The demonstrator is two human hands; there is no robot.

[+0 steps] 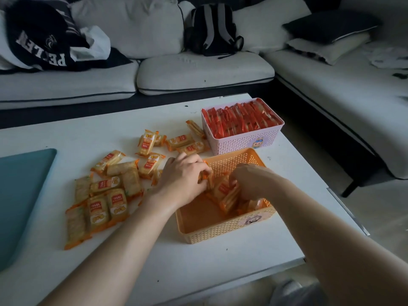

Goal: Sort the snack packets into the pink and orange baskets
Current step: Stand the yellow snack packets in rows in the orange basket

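An orange basket (220, 228) stands on the white table near its right side. Both hands are inside it. My left hand (183, 175) grips orange snack packets (227, 193) at the basket's left wall. My right hand (249, 182) curls around the same upright bunch of packets from the right. Behind it stands the pink basket (242, 142), filled with a tight row of red packets (242, 120). Several orange packets (106, 193) lie loose on the table to the left of the basket.
A teal mat (22, 191) covers the table's left edge. A white sofa (198, 69) wraps around behind and to the right, with dark clothing (42, 38) and a backpack (212, 27) on it. The table's right edge runs just past the baskets.
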